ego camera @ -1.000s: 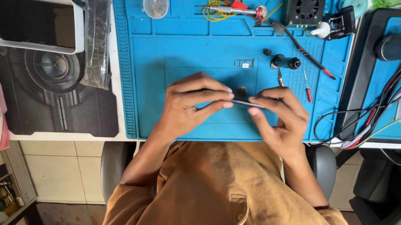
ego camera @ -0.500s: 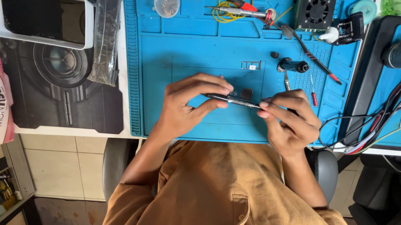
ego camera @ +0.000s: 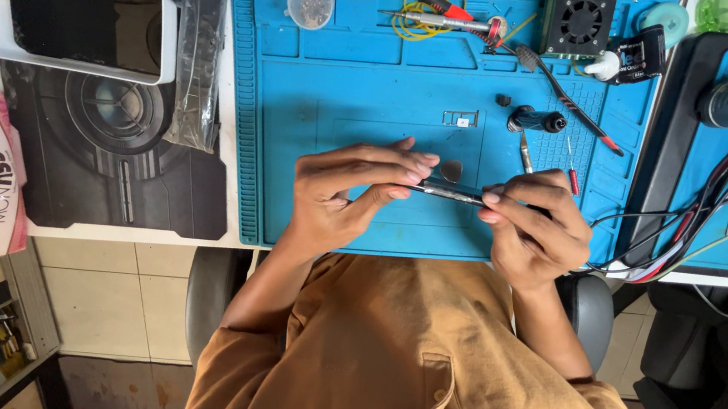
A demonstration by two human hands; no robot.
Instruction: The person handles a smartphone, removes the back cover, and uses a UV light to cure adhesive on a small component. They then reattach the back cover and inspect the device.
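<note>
My left hand (ego camera: 342, 195) and right hand (ego camera: 533, 224) each keep a closed grip on one end of a thin dark flat phone (ego camera: 446, 193), held edge-on. It hovers above the blue silicone repair mat (ego camera: 351, 75), near its front edge.

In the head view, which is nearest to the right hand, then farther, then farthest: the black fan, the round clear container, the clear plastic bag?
From the right hand:
1. Black fan, top of the blue mat, above the hand.
2. Round clear container, mat's top-left corner.
3. Clear plastic bag, off the mat's left edge.

Looking like an electronics repair workshop: blue silicone work mat (ego camera: 350, 84) covering the bench, small fan (ego camera: 579, 21), screwdrivers (ego camera: 568, 95), tangled cables (ego camera: 699, 234) lying right.
</note>
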